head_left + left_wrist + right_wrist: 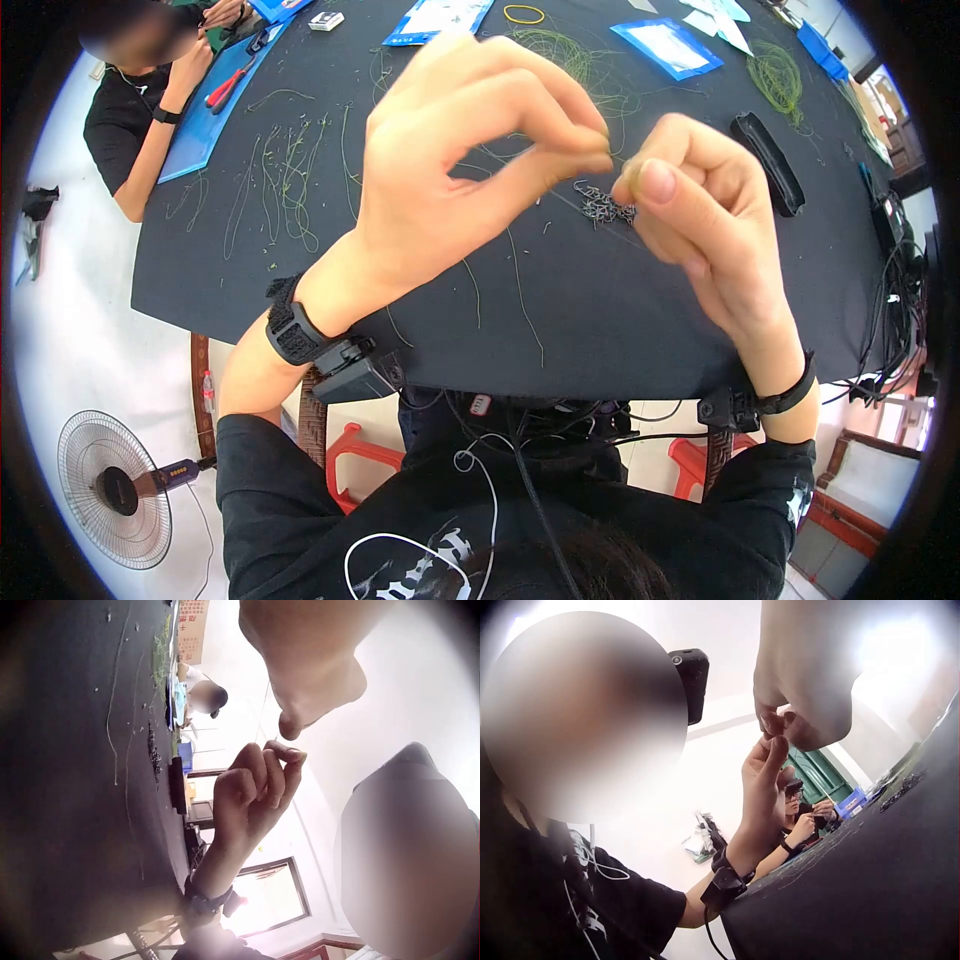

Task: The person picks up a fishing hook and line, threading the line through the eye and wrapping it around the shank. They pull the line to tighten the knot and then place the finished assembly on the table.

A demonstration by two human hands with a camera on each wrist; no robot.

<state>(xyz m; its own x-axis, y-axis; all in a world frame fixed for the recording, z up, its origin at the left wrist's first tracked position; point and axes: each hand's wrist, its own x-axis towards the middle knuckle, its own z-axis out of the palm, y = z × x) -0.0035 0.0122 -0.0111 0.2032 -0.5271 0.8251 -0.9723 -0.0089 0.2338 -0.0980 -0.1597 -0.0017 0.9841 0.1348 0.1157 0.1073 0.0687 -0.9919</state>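
Both hands are raised over the dark table [620, 330], their fingertips close to each other. My left hand [450, 150] pinches with thumb and forefinger at the tips, the other fingers curved above. My right hand [710, 210] has its thumb pressed on the curled forefinger, the remaining fingers folded in. A thin line [262, 712] shows as a fine strand between the two hands in the left wrist view; its ends are hidden in the fingers. Beneath the fingertips lies a small heap of dark metal pieces [600, 205].
Loose green strands [290, 190] lie on the left, and a green coil [775, 80] at the back right. A black case [768, 165] sits beyond my right hand. Blue-edged packets [668, 50] are at the back. Another person [150, 100] works at the left.
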